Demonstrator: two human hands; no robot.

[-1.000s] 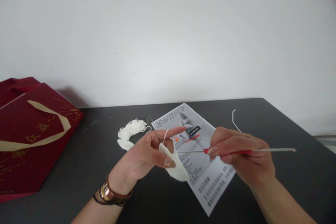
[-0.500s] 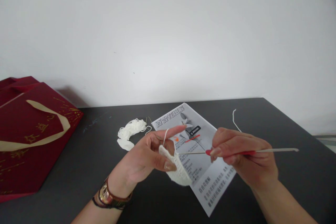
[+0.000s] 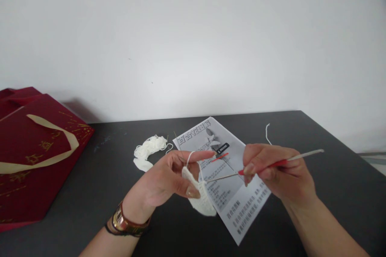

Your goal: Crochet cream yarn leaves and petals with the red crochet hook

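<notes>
The left hand point(image 3: 164, 180) pinches a small white crochet piece point(image 3: 201, 198) between thumb and fingers, above the dark table point(image 3: 331, 176). A white yarn strand point(image 3: 189, 156) passes over its stretched index finger. The right hand point(image 3: 276, 172) is closed around a crochet hook point(image 3: 280, 163) with a red grip; the metal tip touches the top edge of the crochet piece, and the back end is tilted upward to the right. Under the hands lies a printed instruction sheet point(image 3: 235, 204). A loose bundle of white yarn point(image 3: 149, 147) lies near the sheet, and a red gift bag point(image 3: 36, 152) lies at the far left.
</notes>
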